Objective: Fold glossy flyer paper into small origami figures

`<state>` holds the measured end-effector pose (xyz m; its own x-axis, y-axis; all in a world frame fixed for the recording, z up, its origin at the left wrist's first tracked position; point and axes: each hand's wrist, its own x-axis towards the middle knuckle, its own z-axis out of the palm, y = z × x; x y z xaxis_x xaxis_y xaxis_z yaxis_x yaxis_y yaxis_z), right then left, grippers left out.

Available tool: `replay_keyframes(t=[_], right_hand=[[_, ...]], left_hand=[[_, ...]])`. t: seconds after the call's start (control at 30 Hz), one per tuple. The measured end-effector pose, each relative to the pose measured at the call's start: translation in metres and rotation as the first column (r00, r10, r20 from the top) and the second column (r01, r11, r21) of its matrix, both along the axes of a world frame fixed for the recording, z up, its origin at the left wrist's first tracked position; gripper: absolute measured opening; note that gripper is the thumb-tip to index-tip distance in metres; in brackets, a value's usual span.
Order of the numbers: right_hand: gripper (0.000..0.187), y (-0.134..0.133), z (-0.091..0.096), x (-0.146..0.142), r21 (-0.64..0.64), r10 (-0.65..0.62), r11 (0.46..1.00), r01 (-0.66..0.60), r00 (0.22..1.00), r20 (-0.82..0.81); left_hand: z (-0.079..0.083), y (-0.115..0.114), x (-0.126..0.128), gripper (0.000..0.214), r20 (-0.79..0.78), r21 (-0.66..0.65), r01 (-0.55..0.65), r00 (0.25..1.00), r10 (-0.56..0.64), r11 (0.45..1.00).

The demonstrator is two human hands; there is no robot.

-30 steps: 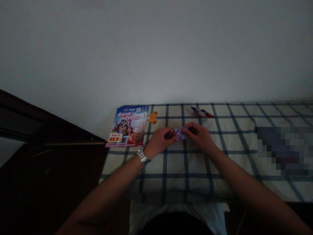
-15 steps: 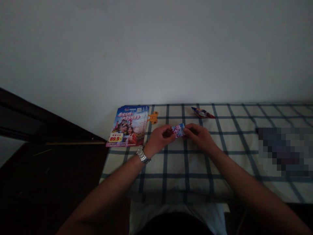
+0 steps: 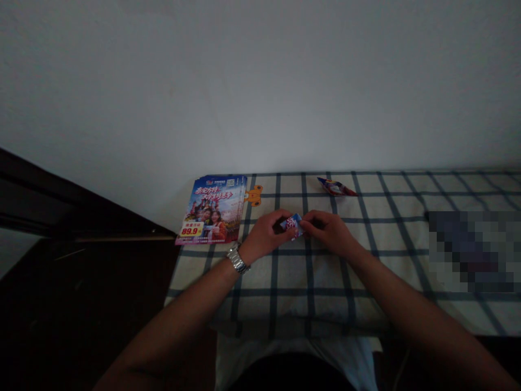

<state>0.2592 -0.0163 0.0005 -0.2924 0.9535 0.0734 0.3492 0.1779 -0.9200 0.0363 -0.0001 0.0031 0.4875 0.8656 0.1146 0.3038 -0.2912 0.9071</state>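
Note:
Between my two hands is a small piece of folded paper (image 3: 293,222), printed in blue, white and pinkish red. My left hand (image 3: 266,233), with a metal-banded watch (image 3: 237,259) on its wrist, pinches the paper's left side with thumb and fingers. On the other side, my right hand (image 3: 328,231) grips the paper's right edge between thumb and forefinger. Both hands are held over the checked tablecloth (image 3: 291,277). Beyond them, towards the wall, lies a folded paper shape (image 3: 336,187) with pointed ends.
A stack of printed flyers (image 3: 211,212) lies at the table's left end, beside an orange bear figure (image 3: 254,195). At the right is a blurred-out dark object (image 3: 468,250). A pale wall (image 3: 260,87) stands along the table's back edge.
The folded paper has turned between my fingers and now shows a more pointed outline. My right hand has shifted slightly left and down, closer to my left.

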Motion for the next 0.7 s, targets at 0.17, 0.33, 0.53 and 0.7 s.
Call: replay_keyframes(t=[0.17,0.33,0.53,0.7], right_hand=[[0.026,-0.0007,0.0006,-0.0015,-0.009,0.005,1.000,-0.005,1.000,-0.001],[0.028,0.0005,0.0003,-0.0019,-0.034,-0.014,0.999,0.013,0.999,-0.049],[0.031,0.0004,-0.0003,-0.0037,-0.171,0.002,0.985,-0.029,0.987,-0.159],[0.029,0.0002,-0.0004,-0.0034,-0.168,-0.006,0.986,-0.016,0.992,-0.128]], left_hand=[[0.0014,0.0004,0.0007,0.025,-0.026,0.020,-0.028,0.999,0.029,0.999],[0.0035,0.0001,0.0016,0.024,-0.014,0.017,-0.065,0.998,0.065,0.998],[0.0028,0.0018,0.0001,0.023,0.026,0.027,-0.108,0.994,0.108,0.994],[0.0021,0.0011,0.0002,0.023,0.027,0.004,-0.102,0.994,0.101,0.995]])
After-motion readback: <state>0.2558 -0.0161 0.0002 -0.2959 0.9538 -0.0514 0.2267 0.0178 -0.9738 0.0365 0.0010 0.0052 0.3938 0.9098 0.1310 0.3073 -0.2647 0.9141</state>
